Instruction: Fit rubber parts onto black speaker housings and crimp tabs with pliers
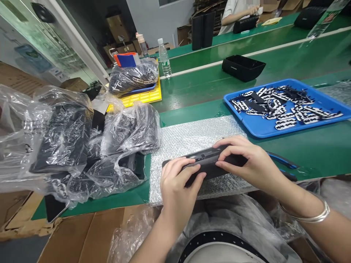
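A long black plastic part (204,160) lies across a sheet of bubble wrap (189,140) on the green bench. My left hand (177,186) grips its near left end, fingers curled over the edge. My right hand (246,162) is closed over its right half, fingers pressing on top. A silver bangle (307,215) sits on my right wrist. Part of a blue-handled tool (282,160) shows just behind my right hand.
A blue tray (257,126) of several small black-and-white pieces stands at the right. Clear bags of black parts (128,131) pile up at the left, over a cardboard box (82,237). A black bin (242,67), a water bottle (164,58) and another person (238,12) are farther back.
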`<state>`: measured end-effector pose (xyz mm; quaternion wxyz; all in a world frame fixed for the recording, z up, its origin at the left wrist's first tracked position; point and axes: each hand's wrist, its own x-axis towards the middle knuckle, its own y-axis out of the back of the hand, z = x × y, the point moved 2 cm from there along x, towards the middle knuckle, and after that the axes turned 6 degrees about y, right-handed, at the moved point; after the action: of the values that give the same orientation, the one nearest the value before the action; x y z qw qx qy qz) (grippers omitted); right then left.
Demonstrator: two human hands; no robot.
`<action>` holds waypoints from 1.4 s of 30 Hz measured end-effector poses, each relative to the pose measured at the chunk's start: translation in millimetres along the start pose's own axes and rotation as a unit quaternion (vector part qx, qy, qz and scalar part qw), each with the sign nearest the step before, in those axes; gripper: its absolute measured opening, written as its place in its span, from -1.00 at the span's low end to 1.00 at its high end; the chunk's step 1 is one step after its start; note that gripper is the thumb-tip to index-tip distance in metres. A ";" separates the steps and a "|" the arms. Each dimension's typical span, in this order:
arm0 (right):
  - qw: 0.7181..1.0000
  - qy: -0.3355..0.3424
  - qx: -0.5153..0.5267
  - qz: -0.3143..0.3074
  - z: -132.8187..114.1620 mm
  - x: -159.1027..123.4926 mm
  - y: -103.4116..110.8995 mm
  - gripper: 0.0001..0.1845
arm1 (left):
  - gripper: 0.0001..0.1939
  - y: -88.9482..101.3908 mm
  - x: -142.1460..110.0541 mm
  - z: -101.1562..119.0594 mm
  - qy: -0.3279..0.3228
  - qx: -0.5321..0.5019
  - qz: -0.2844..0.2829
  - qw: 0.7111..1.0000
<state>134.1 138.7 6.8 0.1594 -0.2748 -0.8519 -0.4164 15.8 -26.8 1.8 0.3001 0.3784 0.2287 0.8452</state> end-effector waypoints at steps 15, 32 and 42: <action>0.997 0.082 0.007 0.011 -5.7 2.3 -3.3 -0.89 | -0.89 -1.7 0.2 1.1 -0.017 0.023 0.007 1.000; 0.993 0.118 -0.018 0.002 -9.1 0.3 -7.2 -0.88 | -0.84 3.4 -2.6 -2.1 -0.034 0.009 0.010 0.999; 0.991 0.131 -0.028 -0.016 -5.9 -1.1 -5.7 -0.94 | -0.84 4.6 -1.1 -2.6 -0.017 -0.009 -0.012 1.000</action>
<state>131.9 130.7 6.3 0.2548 -0.2086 -0.8162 -0.4748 12.8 -31.2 2.5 0.3175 0.3874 0.2206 0.8369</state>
